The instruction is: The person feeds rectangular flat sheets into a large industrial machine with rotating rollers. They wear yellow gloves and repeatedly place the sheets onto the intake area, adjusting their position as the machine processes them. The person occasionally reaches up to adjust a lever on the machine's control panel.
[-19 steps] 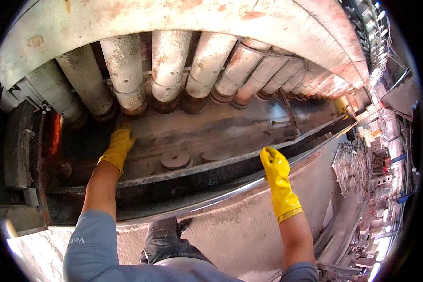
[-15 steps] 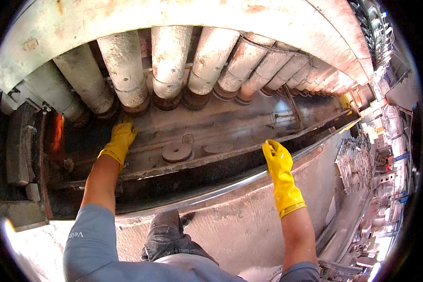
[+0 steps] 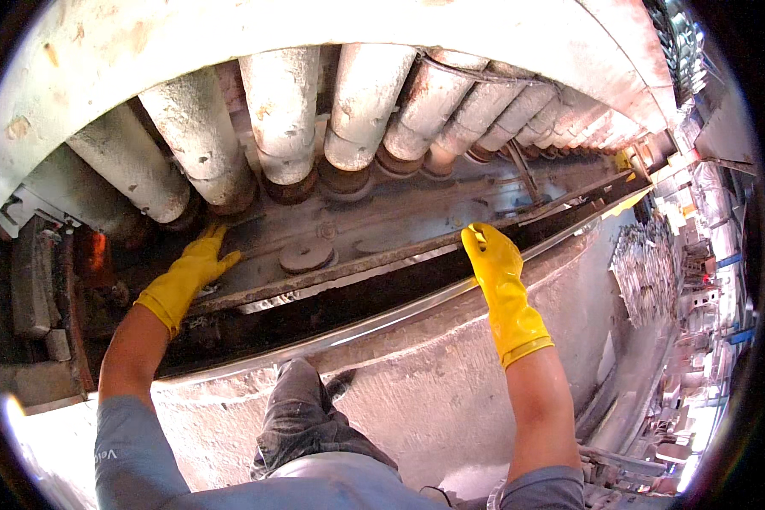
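Here the left hand (image 3: pixel 187 274) is lying flat, fingers spread, on the grimy steel plate (image 3: pixel 382 223) below the pale rollers (image 3: pixel 282 115), likely bracing; its grip is holding nothing. The right hand (image 3: pixel 493 255) is curling over the plate's front rail (image 3: pixel 357 270).

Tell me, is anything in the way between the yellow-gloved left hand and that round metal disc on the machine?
Nothing visible is. The left hand rests on the grey metal plate, and the round disc sits a little to its right on the same plate, with only bare, dusty metal between them. The right hand is farther right.
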Motion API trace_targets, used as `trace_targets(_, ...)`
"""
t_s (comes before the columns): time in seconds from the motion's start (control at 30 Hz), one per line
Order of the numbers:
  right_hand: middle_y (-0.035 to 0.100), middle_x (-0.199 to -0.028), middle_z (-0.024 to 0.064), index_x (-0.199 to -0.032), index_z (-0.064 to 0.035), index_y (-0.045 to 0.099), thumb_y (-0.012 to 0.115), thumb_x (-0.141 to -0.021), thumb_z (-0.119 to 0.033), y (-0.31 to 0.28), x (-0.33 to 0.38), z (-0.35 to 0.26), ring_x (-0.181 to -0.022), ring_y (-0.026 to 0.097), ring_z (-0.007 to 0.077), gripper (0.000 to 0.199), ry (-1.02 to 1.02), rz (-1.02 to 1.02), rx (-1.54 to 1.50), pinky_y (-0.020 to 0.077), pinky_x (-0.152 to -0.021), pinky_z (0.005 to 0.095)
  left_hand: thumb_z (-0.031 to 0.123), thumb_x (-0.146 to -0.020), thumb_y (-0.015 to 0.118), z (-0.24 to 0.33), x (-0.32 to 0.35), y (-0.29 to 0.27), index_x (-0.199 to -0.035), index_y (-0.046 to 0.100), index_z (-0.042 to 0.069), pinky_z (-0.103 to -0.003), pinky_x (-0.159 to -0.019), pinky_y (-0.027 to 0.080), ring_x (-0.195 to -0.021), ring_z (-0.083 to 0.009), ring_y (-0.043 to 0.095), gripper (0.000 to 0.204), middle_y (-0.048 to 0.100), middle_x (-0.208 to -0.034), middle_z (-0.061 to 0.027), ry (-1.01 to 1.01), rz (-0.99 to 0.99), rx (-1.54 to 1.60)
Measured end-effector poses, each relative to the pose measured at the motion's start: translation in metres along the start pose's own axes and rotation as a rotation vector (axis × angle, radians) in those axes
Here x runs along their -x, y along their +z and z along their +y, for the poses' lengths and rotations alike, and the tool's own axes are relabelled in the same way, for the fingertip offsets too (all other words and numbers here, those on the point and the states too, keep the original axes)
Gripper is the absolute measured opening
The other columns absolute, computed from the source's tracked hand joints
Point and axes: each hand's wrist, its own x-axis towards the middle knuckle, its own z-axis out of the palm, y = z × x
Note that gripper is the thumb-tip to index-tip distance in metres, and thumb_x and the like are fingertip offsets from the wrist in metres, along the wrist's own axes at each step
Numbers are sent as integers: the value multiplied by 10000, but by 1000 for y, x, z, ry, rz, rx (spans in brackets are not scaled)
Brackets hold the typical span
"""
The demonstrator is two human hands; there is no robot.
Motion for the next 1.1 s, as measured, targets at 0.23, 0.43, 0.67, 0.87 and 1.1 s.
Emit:
trace_targets(0.23, 806, -1060, 122, -1200, -117, 781, 667, -976, -524, 10, -19, -7, -1010, 757, 341, 478, -26, 25, 9, 578, -897, 460, 578, -995, 630, -7, 7, -26, -1659, 286, -17, -432, -1298, 268, -1581, -431, 307, 955, 271, -1719, -289, -1, -86, -11)
trace_targets(0.43, 808, -1086, 120, -1213, -104, 778, 641, -987, -526, 8, -37, -24, -1035, 759, 331, 498, -7, -13, -4, 574, -928, 454, 587, -985, 641, -5, -13, -31, -1654, 266, -49, -423, -1311, 241, -1600, -423, 263, 997, 250, -1723, -298, -13, -123, -27)
trace_targets(0.67, 808, -1071, 122, -1209, -101, 779, 640, -989, -541, 10, -48, -32, -1031, 756, 338, 511, 8, -28, 13, 572, -924, 457, 584, -974, 660, -14, -30, -20, -1672, 199, -41, -422, -1315, 234, -1608, -424, 232, 1044, 204, -1739, -288, 16, -142, -114)
trace_targets(0.87, 809, -1046, 123, -1207, -104, 779, 668, -982, -519, 10, -31, -19, -1001, 760, 336, 485, -15, -7, -12, 580, -898, 449, 578, -947, 696, -14, -35, 2, -1661, 236, -40, -448, -1293, 279, -1583, -430, 287, 1050, 243, -1715, -312, -20, -6, -247)
trace_targets(1.1, 808, -1037, 135, -1227, -78, 773, 693, -976, -488, 0, 5, 3, -991, 767, 320, 487, 36, -28, -70, 580, -882, 427, 646, -923, 673, -4, -52, 23, -1427, 592, -25, -511, -1140, 455, -1341, -450, 567, 843, 595, -1469, -267, -94, 275, -150)
